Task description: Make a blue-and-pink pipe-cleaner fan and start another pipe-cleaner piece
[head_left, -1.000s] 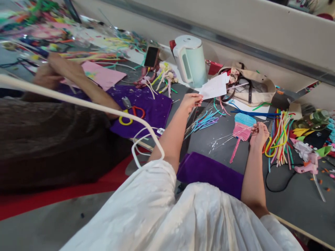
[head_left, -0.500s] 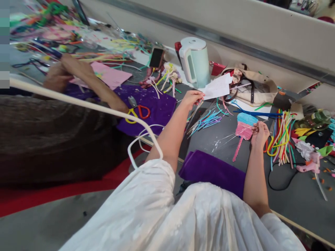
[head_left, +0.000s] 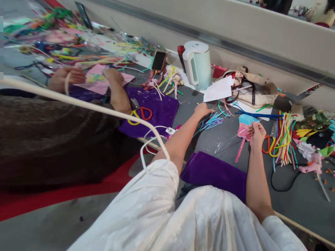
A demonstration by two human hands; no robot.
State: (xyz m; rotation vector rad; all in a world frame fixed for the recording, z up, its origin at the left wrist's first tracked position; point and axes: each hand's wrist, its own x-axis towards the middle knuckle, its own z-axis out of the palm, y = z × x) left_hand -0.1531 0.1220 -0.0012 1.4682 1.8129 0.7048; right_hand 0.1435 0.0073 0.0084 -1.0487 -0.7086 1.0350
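Observation:
My right hand [head_left: 257, 135] is pinched on thin, shiny wires [head_left: 232, 137] that trail left over the grey table. Directly beside it lies a flat blue and pink fuzzy shape [head_left: 244, 125] with a pink stem, made of pipe cleaners. My left hand [head_left: 204, 110] reaches over a bundle of blue and purple pipe cleaners [head_left: 213, 120], back of the hand up and fingers extended to the right. Its fingertips are partly hidden. A sheet of white paper [head_left: 219, 89] lies just beyond that hand. Close to my body rests a folded purple cloth [head_left: 216, 172].
A kettle [head_left: 198, 66] and a beige bag [head_left: 263, 87] stand along the back. Scissors [head_left: 273, 146], colourful pipe cleaners [head_left: 284, 139] and a pink glue gun [head_left: 312, 166] lie right. At left, a co-worker's hands [head_left: 70, 76] are over pink paper [head_left: 96, 79]. A white cord [head_left: 104, 111] crosses in front.
My left hand has let go of the white paper and come down towards me, to the blue pipe cleaners. My right hand still pinches the wires. The co-worker's hands have moved apart.

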